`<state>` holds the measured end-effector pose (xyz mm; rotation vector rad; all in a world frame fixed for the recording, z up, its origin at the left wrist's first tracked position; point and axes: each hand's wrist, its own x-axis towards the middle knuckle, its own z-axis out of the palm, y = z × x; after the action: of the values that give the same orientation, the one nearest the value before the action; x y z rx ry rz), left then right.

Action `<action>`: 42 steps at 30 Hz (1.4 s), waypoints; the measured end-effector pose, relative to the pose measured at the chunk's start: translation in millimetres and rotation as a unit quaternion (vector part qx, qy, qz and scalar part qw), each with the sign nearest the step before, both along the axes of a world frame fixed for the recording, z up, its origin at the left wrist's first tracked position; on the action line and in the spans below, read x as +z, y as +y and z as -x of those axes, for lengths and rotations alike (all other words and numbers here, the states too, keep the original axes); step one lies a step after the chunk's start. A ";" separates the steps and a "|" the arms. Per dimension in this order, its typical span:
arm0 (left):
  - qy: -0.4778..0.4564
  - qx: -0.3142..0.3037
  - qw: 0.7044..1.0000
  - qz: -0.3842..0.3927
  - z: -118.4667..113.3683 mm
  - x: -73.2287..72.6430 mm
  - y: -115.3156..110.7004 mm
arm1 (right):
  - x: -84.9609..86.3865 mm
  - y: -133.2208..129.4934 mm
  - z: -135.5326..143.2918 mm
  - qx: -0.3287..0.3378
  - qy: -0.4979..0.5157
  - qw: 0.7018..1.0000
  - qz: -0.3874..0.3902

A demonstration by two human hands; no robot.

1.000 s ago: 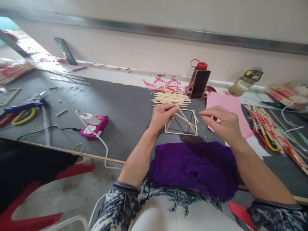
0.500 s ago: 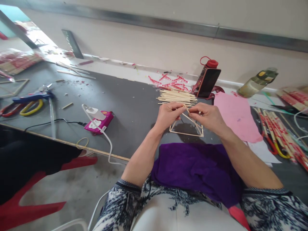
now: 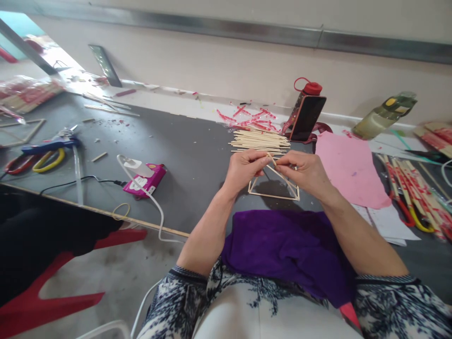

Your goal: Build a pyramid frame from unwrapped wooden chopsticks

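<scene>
A small pyramid-like frame of thin wooden sticks stands on the grey table, its square-looking base resting on the surface. My left hand pinches the top of this frame between thumb and fingers. From the other side, my right hand is closed on a stick at the same top corner. The exact joint is partly hidden by my fingertips. Just behind my hands lies a pile of loose wooden sticks. A purple cloth covers my lap below the frame.
Behind the pile are red-and-white wrapper scraps, a phone leaning on a red-capped bottle, and a green-lidded bottle. Pink paper lies right. Leftward are a magenta power block, pliers and scissors.
Both hands stay at the top of the stick frame, with only slight finger movement. The camera view has shifted a little.
</scene>
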<state>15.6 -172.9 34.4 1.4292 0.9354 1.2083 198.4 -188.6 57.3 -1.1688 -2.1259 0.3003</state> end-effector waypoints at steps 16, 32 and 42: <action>-0.032 0.011 0.999 0.014 0.3 -0.4 -0.7 | -2.7 0.7 -1.0 0.010 -0.008 1.000 -0.017; -0.022 -0.002 0.999 0.038 8.9 3.7 0.3 | -3.9 0.8 1.2 0.019 -0.021 1.000 -0.013; -0.024 -0.001 0.999 0.030 9.2 6.5 -1.5 | -3.2 -0.4 1.8 0.019 -0.013 1.000 -0.008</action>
<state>6.4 -174.4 40.9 1.3484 0.9285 1.1980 196.6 -189.0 54.1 -1.1291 -2.1725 0.2857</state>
